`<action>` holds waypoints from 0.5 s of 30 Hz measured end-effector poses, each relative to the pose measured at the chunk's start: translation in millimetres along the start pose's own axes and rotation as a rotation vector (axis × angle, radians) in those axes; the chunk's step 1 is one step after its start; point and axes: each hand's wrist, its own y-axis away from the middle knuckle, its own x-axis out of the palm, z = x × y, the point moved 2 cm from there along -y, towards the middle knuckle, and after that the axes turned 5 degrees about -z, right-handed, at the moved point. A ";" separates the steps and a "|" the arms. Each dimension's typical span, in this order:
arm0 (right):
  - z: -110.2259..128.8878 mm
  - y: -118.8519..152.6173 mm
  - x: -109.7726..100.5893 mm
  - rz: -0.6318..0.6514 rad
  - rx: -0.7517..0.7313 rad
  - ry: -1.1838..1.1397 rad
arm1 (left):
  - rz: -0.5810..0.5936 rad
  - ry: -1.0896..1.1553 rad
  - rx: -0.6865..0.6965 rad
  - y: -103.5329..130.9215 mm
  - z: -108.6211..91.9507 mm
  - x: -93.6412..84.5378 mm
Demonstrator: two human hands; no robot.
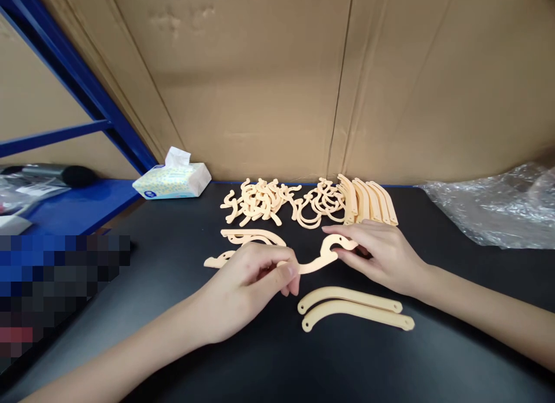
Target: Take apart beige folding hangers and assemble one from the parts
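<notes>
A cream hooked piece (318, 263) is held above the black table between both hands. My left hand (255, 281) pinches its lower left end, hiding that end. At its curved upper right part, my right hand (377, 250) grips it between thumb and fingers. Two long curved cream strips (355, 304) with holes at their ends lie side by side nearer the front. Other cream pieces (255, 235) rest behind my left hand and are partly covered by it.
Heaped small hooked pieces (260, 200), ring-like pieces (321, 203) and stacked strips (368, 200) line the table's back. A tissue pack (173, 180) sits back left, clear plastic wrap (498, 203) back right. Cardboard (260, 91) stands behind; a blue frame (73, 67) rises at left.
</notes>
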 end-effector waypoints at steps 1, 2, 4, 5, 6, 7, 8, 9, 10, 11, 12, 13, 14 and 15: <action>1.5 -0.6 -0.3 0.010 -0.008 -0.010 | -0.002 -0.002 -0.010 -0.2 1.1 -1.1; 2.8 -1.1 -0.6 0.022 -0.013 -0.021 | -0.001 -0.006 -0.020 -0.4 2.3 -1.8; 4.4 -1.8 -1.2 0.036 -0.019 -0.034 | 0.012 -0.020 -0.031 -0.6 4.8 -2.3; 4.8 -2.0 -1.5 0.035 -0.023 -0.033 | 0.020 -0.027 -0.031 -0.6 5.6 -2.3; 5.1 -2.1 -1.8 0.033 -0.030 -0.029 | 0.027 -0.034 -0.028 -0.6 6.2 -2.1; 5.4 -2.1 -2.0 0.035 -0.042 -0.024 | 0.035 -0.044 -0.020 -0.5 6.5 -1.9; 5.5 -2.1 -1.9 0.042 -0.052 -0.021 | 0.044 -0.065 -0.007 -0.5 6.6 -1.6; 5.6 -2.1 -1.8 0.048 -0.058 -0.020 | 0.048 -0.106 0.014 -0.6 6.8 -1.4; 5.4 -2.1 -1.6 0.056 -0.055 -0.023 | 0.043 -0.171 0.047 -0.8 7.1 -1.5; 5.1 -2.2 -1.2 0.064 -0.045 -0.029 | 0.029 -0.253 0.095 -1.1 7.6 -1.6; 4.8 -2.4 -0.5 0.074 -0.033 -0.037 | 0.008 -0.346 0.152 -1.6 8.6 -1.7; 4.4 -2.6 0.3 0.087 -0.018 -0.046 | -0.013 -0.440 0.211 -2.1 10.1 -1.8; 3.9 -2.8 1.3 0.104 0.000 -0.056 | -0.028 -0.522 0.265 -2.8 12.5 -1.6; 3.4 -3.1 2.6 0.126 0.020 -0.068 | -0.035 -0.586 0.306 -3.5 15.5 -1.4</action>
